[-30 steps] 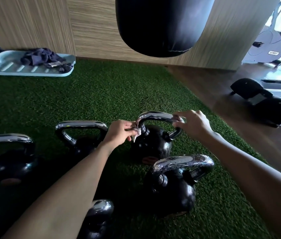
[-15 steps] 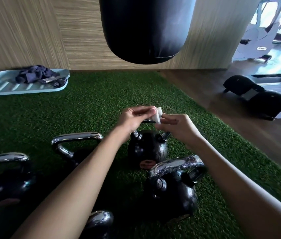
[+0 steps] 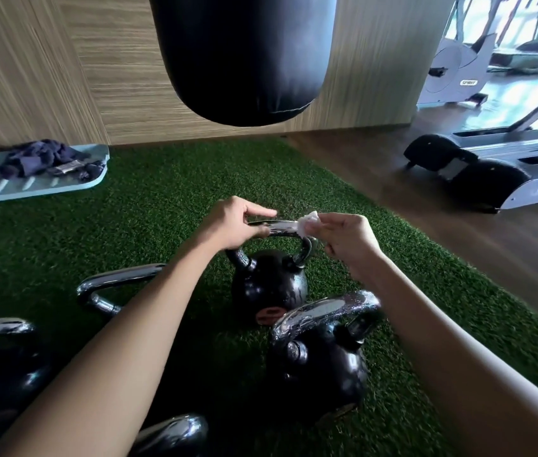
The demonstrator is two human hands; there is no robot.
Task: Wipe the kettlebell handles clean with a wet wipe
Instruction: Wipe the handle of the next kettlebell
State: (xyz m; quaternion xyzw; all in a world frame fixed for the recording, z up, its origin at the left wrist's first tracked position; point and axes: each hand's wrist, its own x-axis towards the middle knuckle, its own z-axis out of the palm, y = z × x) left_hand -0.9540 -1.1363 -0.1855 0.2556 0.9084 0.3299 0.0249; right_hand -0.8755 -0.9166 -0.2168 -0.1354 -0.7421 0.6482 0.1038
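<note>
The wet wipe [image 3: 307, 222] has passed from the left grip [image 3: 234, 225], now curled round the chrome handle [image 3: 282, 227] of the far kettlebell [image 3: 267, 285] to steady it, to the right grip [image 3: 346, 242], which pinches it against the handle's right end, so wiping probably carries on along that side.

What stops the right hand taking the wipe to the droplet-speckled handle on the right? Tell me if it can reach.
Probably yes. The right hand pinches the wet wipe at the far handle. The speckled handle sits uncovered just below that wrist, with nothing across it.
</note>
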